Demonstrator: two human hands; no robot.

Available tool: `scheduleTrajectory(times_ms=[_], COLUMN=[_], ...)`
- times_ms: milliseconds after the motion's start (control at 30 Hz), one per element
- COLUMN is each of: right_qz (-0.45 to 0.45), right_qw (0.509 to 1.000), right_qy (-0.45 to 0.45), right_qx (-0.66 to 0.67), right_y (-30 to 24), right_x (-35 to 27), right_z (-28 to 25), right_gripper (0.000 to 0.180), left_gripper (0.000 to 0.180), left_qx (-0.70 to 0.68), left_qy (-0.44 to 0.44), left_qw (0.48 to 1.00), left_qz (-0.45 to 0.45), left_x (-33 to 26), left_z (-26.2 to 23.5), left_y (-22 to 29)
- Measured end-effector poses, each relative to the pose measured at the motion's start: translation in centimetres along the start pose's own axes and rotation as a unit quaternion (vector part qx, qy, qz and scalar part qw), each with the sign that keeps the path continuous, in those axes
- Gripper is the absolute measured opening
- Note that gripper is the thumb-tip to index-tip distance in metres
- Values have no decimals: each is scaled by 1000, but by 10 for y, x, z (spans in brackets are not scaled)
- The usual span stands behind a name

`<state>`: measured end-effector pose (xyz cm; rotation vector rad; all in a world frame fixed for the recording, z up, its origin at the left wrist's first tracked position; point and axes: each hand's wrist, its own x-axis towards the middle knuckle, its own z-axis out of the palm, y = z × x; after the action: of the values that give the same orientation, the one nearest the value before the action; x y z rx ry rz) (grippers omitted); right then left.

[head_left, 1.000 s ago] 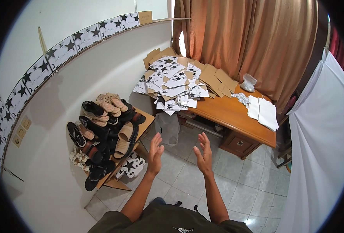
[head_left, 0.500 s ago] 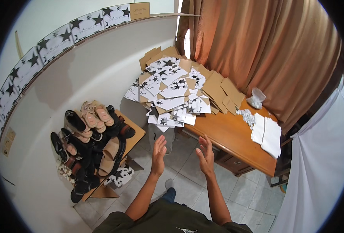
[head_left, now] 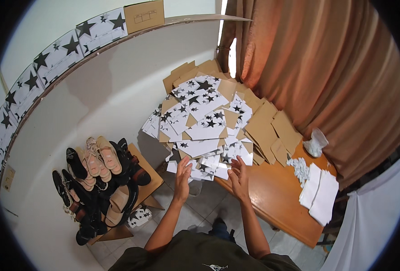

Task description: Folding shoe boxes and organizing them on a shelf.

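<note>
A big loose heap of flat cardboard sheets (head_left: 204,122), some plain brown and many white with black stars, covers the far end of a wooden desk (head_left: 276,198) and spills to its near edge. The person's left hand (head_left: 182,174) is raised at that near edge with fingers spread and open, its fingertips at or just touching the lowest starred sheets; it grips nothing. The right hand (head_left: 239,174) is just beside it, also open with fingers loosely apart, held over the desk edge close to the same sheets, holding nothing. Both bare forearms rise from the bottom of the view. Further along the desk to the right lie a stack of white paper (head_left: 319,194), a scatter of small white pieces (head_left: 298,166) and a crumpled clear bag (head_left: 316,142). An orange-brown curtain (head_left: 317,67) hangs behind the desk. To the left, against the white wall, a low wooden rack holds many pairs of shoes (head_left: 96,180). High on the wall, a shelf carries a row of star-printed boxes (head_left: 60,56) and one brown box (head_left: 144,16).
</note>
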<state>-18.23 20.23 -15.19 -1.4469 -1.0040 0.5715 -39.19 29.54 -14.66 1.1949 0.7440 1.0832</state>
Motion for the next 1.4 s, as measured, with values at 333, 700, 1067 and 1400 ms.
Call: scheduleTrajectory(times_ms=[333,700,1067,1400], right_qz=[3,44,146,288], right_qw=[996,989,986,947], right_qy=[-87,-143,-73,97], right_qx=[10,4,5,109], right_y=[85,204,283,289], right_x=[231,443,577,635], right_z=[-73,-24,101,154], right_gripper=[66,58,51,59], left_gripper=[62,48,62,64], left_qx=[49,90,495,554], left_qy=[109,114,114,97], left_qw=[992,986,861,826], left_qz=[-45,-79,23,41], left_x=[169,382,567,613], left_z=[122,146,89,76], left_y=[-81,-163,-239,-253])
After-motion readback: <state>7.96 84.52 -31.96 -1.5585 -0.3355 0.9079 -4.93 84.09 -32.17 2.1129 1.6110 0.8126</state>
